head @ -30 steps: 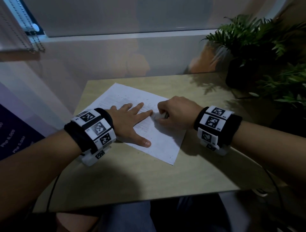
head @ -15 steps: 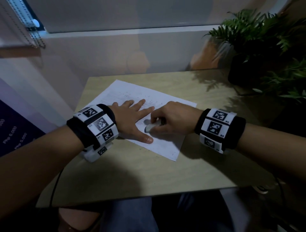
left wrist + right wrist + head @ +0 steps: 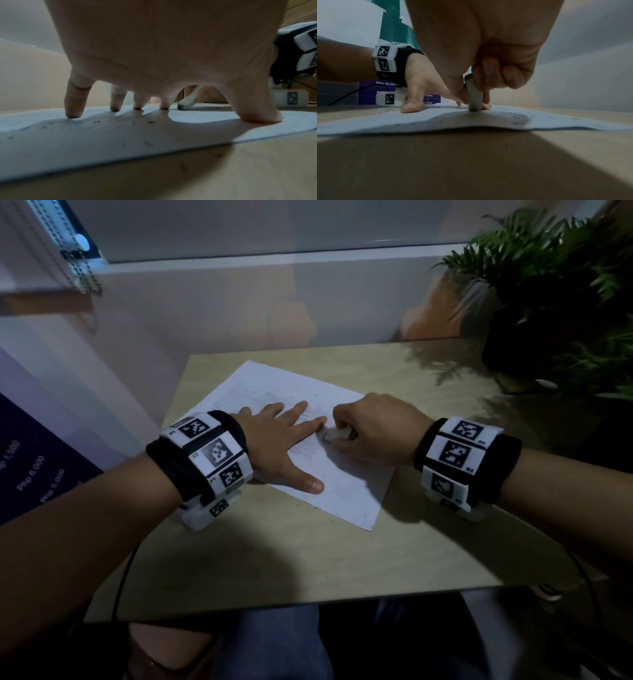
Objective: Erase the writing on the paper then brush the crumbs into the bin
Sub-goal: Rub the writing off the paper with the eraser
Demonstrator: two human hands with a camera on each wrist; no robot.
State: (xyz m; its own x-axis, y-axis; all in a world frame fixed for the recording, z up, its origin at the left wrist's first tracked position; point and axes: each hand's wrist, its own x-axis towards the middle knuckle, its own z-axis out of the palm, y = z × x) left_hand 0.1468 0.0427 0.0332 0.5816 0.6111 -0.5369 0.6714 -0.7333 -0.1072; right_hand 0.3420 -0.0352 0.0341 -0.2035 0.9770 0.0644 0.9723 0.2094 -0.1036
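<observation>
Poster [image 3: 30,470] with printed price figures stands at the far left, beside the table [image 3: 308,556]. Left hand [image 3: 284,440] lies flat on the paper [image 3: 346,491], fingers straight and spread, thumb splayed toward the near edge; it grips nothing. The left wrist view shows its fingertips [image 3: 73,115] and thumb pressed down on the sheet, palm arched above it. Paper lies at an angle on the table's middle, one corner pointing toward the person; faint writing and dark crumbs [image 3: 147,143] are scattered over its surface. In the right wrist view the near edge of the paper [image 3: 436,121] is slightly buckled, lifted off the table under the right hand. Just right of the left index finger, the eraser [image 3: 334,434] touches the sheet. It is white with a darkened tip; the left wrist view shows the eraser [image 3: 187,102] tilted, tip on the paper. Right hand [image 3: 373,429] has fingers curled tight, thumb and fingers pinching the eraser; the right wrist view shows the eraser [image 3: 474,98] held upright between them, its lower end on the paper. Both wrists carry black bands with white marker blocks. Potted plants [image 3: 548,302] stand at the table's far right corner. Bin is not visible in any view; its place cannot be told.
</observation>
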